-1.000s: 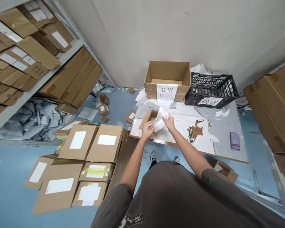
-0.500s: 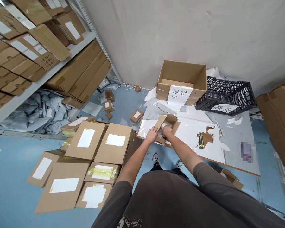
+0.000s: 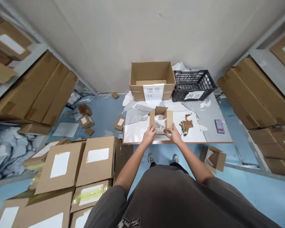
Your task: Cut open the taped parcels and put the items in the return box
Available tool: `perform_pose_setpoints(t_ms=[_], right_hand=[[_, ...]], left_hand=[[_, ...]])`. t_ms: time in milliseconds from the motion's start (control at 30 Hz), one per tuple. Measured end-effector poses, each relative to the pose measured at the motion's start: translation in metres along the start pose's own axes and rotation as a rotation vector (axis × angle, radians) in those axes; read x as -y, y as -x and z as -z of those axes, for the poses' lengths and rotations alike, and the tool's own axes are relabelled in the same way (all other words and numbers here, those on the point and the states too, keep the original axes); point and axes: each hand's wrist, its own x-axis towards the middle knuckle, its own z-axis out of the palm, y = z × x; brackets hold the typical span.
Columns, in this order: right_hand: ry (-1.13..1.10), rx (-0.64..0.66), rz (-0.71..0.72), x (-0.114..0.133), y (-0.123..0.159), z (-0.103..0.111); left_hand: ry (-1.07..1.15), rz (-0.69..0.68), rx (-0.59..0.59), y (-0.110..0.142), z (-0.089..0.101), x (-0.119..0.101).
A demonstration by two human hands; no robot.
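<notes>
A small cardboard box stands on the white table with its flaps spread. White crumpled wrapping shows inside it; whatever it may cover is hidden. My left hand grips the box at its near left corner. At the near right corner, my right hand has its fingers closed on the cardboard. Right of that hand, a yellow-and-black box cutter lies beside a torn scrap of brown cardboard.
Behind stand a large open carton with a paper sign and a black plastic crate. A purple item lies at the table's right. Stacked cartons crowd the left floor; an open box sits below the table. Shelves flank both sides.
My right hand has come out of the small box and now holds its near right side. The box has turned to face me squarely, and my view has swung to the right.
</notes>
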Motion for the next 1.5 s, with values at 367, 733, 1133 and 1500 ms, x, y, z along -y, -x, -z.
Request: perform_pose_setpoints(t_ms=[367, 733, 1133, 1500], right_hand=[[0.018, -0.513, -0.305, -0.235, 0.172, 0.150], [0.073, -0.660, -0.720, -0.441, 0.372, 0.228], [0.048, -0.644, -0.599, -0.501, 0.360, 0.258], [0.025, -0.518, -0.002, -0.414, 0.165, 0.284]], left_hand=[[0.164, -0.526, 0.165, -0.165, -0.115, -0.274], [0.278, -0.853, 0.390, -0.217, -0.286, -0.564], [0.221, -0.639, 0.297, -0.251, -0.274, -0.544], [0.060, -0.181, -0.029, -0.221, -0.160, -0.406]])
